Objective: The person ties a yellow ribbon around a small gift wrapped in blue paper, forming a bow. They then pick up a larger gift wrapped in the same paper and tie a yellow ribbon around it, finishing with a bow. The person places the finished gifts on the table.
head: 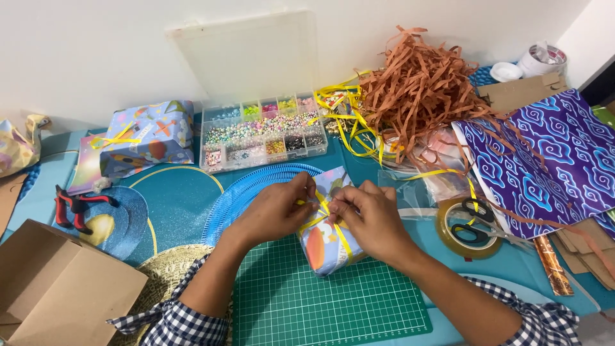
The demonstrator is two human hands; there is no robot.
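Both hands (327, 211) pinch ribbon (320, 211) on crowded mat (333, 307).

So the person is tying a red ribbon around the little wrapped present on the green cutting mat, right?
Not quite: the ribbon is yellow, not red. The head view shows the left hand and the right hand tying that thin yellow ribbon around the small present wrapped in light blue patterned paper, which rests on the green gridded cutting mat.
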